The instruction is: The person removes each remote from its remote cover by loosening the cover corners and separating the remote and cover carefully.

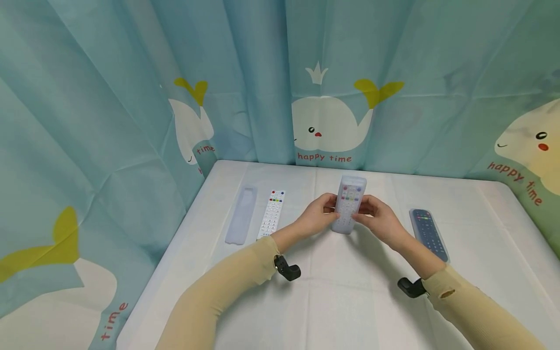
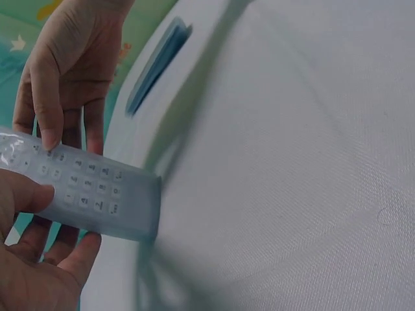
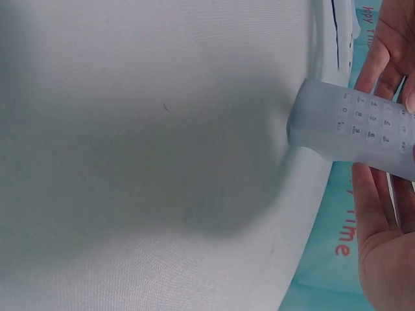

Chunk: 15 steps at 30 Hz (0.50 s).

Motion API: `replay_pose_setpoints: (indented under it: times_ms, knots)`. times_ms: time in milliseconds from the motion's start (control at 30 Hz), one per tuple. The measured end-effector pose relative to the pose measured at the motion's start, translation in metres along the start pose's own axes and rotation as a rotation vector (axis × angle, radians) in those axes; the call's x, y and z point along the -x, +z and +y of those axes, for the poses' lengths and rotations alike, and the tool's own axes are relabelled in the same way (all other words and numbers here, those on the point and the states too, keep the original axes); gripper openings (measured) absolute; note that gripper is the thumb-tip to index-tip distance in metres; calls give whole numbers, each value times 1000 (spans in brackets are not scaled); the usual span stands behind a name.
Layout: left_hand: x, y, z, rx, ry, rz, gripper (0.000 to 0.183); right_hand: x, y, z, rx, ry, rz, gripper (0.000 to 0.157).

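The left hand [image 3: 391, 55] and right hand [image 3: 392, 262] hold a remote [image 3: 369, 126] from opposite sides above a white table [image 3: 162, 175] by a teal curtain [image 3: 324, 275].

Remote [image 1: 348, 206] inside cover [image 1: 343, 228] between left hand [image 1: 317, 214] and right hand [image 1: 381, 221], over table [image 1: 341, 301]. Left of left hand: second remote [image 1: 271, 213] on table; farther left, just beside it, loose cover [image 1: 242, 216]. Right of right hand: third remote [image 1: 428, 233] on table, alongside right forearm [image 1: 418, 255]. Beyond both hands, behind table: curtain [image 1: 258, 121].
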State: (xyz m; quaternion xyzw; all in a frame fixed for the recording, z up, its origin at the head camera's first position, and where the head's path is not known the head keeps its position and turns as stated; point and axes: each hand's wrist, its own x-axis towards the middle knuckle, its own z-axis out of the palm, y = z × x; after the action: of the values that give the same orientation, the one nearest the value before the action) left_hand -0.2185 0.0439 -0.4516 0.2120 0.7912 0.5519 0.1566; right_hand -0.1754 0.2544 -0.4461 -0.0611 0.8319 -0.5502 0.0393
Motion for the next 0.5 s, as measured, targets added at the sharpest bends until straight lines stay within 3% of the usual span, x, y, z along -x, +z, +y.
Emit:
replay_pose_setpoints:
  times_ms: [400, 500]
  knots:
    - [7, -4, 4, 18, -43, -24, 40, 5, -2, 1, -12, 8, -15, 42]
    - [9, -5, 6, 68, -65, -35, 39, 7, -2, 0, -3, 14, -16, 41]
